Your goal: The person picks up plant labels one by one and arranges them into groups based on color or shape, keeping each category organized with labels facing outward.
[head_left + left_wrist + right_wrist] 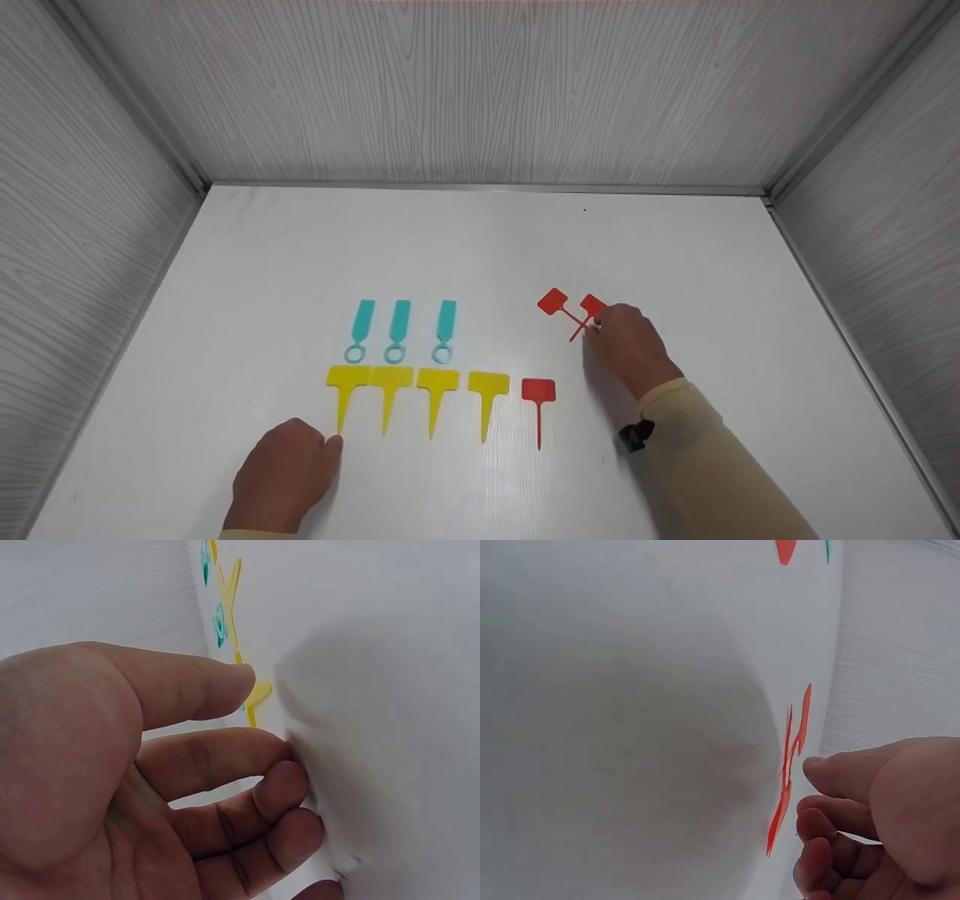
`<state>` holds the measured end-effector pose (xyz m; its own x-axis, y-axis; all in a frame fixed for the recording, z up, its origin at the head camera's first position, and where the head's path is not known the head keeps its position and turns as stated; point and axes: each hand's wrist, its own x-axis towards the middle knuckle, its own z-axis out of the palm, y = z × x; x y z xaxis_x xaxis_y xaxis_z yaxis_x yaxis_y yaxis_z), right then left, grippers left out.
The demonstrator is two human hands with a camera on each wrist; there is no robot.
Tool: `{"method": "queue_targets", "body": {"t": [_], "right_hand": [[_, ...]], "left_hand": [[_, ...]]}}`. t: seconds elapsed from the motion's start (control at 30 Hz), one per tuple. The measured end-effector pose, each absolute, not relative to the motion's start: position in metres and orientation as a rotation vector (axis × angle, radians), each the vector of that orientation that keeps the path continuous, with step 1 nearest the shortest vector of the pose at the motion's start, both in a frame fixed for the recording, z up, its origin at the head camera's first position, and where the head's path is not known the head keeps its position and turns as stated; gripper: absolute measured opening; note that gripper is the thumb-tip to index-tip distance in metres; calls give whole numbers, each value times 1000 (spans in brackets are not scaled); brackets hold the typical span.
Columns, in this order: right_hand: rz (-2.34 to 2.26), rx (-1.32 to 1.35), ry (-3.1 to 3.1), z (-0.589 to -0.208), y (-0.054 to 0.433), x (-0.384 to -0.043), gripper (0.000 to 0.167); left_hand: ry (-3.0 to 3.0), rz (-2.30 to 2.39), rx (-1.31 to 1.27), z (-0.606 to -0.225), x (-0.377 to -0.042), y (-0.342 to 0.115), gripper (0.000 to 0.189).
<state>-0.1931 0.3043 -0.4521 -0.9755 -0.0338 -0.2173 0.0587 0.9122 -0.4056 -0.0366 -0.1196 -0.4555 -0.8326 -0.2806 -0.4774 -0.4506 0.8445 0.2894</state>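
Observation:
Two red plant labels lie with their thin stems crossed on the white table. My right hand is beside them, its fingers next to the right-hand label's head. In the right wrist view, a gap shows between that thumb and the index finger, with nothing held. A third red label lies nearer, pointing down. Several yellow T-shaped plant labels form a row to its left. My left hand rests on the table by the leftmost label's tip, loosely curled, thumb and index finger apart and nothing held.
Three teal tags with ring ends lie in a row behind the yellow labels. Grey wood-grain panels wall the table at the back and both sides. A black band shows at the right cuff.

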Motion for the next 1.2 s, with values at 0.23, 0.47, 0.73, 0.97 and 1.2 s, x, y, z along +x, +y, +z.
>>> {"method": "queue_targets", "body": {"t": [0.23,0.47,0.73,0.97,1.2], "right_hand": [[-598,-27,2846,-458,305,-196,27],[-566,-29,2871,-464,304,-197,27],[-773,64,2844,-470,305,-189,19],[-898,185,2792,-467,305,-169,19],[-923,217,2800,-464,302,-147,16]], "left_hand": [[2642,496,-482,-457,-35,-119,33],[2631,499,-502,-456,-37,-118,34],[2623,504,-491,-459,-39,-120,34],[2607,518,-505,-458,-42,-121,34],[2608,531,-506,-456,-42,-125,35]]}}
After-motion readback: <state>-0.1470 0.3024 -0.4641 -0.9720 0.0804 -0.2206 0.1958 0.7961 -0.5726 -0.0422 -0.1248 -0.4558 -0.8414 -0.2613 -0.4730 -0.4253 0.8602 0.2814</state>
